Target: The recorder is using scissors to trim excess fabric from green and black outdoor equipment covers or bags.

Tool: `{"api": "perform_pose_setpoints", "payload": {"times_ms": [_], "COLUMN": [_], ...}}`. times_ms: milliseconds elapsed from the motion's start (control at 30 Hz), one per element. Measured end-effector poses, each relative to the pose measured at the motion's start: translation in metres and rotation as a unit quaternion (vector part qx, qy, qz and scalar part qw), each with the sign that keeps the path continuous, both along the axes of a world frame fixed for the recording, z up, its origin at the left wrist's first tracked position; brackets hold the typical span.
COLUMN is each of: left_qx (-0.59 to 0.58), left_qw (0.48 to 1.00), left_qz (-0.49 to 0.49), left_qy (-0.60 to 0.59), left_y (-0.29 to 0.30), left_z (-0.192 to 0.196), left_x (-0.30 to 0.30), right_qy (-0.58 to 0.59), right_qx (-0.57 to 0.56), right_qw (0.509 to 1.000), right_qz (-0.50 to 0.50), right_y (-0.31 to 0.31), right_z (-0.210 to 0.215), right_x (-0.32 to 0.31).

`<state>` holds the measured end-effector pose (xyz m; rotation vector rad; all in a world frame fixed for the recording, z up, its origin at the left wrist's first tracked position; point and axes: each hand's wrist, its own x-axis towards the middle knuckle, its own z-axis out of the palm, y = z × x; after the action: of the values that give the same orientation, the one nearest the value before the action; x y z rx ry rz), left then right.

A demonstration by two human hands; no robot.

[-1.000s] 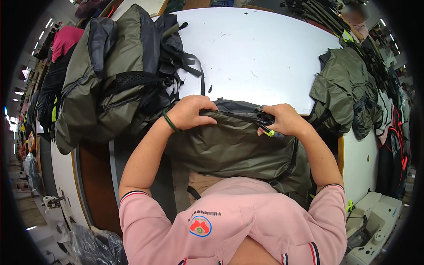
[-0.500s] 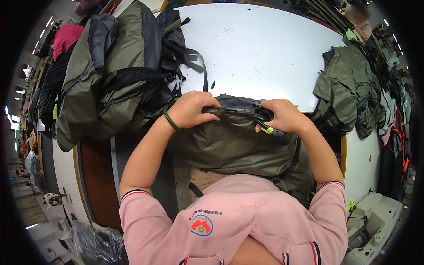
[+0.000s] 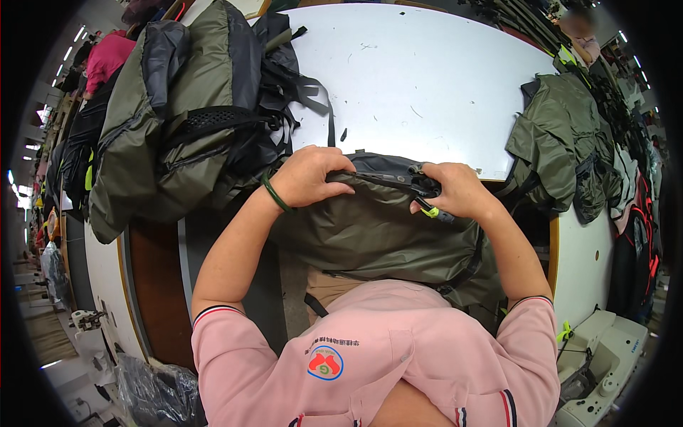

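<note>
- Compared with half a second earlier: both hands sit in almost the same place on the top edge of the bag; right hand (image 3: 455, 191) turned slightly, small tool with lime-green tip (image 3: 432, 211) now showing below its fingers.
- Left hand (image 3: 309, 174): fingers curled shut over the top edge of the olive backpack (image 3: 370, 235), pinching the fabric near the dark zipper band (image 3: 384, 174). Green band (image 3: 274, 193) on the wrist.
- Right hand: fingers closed on the same top edge at the zipper end, with the small tool held against the palm side.
- Olive backpack: lying between the near edge of the white surface (image 3: 420, 78) and the body in the pink shirt (image 3: 377, 356), top edge raised toward the surface, olive fabric smooth, dark strap (image 3: 462, 274) running down the right side.
- Pile of olive and black backpacks (image 3: 185, 121) at the left, resting on the surface, straps trailing toward the left hand but apart from it.
- Another olive bag (image 3: 562, 142) at the right edge of the surface, well apart from the right hand.
- White sewing machine (image 3: 605, 356) at lower right.
- Lower part of the held backpack hidden by the shirt and forearms.
</note>
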<state>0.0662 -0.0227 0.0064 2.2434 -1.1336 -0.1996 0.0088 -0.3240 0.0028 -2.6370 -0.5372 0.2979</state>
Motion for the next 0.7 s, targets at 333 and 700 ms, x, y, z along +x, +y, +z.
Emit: {"api": "perform_pose_setpoints", "payload": {"times_ms": [333,700], "left_qx": [-0.009,-0.002], "left_qw": [1.0,1.0], "left_qz": [-0.005,-0.007], "left_qy": [-0.001,-0.004], "left_y": [0.0,0.0], "left_z": [0.002,0.003], "left_x": [-0.001,-0.002], "right_qy": [-0.013,-0.017], "right_qx": [-0.03,0.008], "right_qw": [0.999,1.0], "right_qz": [-0.004,-0.001], "right_y": [0.004,0.012], "right_z": [-0.004,-0.001], "right_x": [-0.003,-0.004]}}
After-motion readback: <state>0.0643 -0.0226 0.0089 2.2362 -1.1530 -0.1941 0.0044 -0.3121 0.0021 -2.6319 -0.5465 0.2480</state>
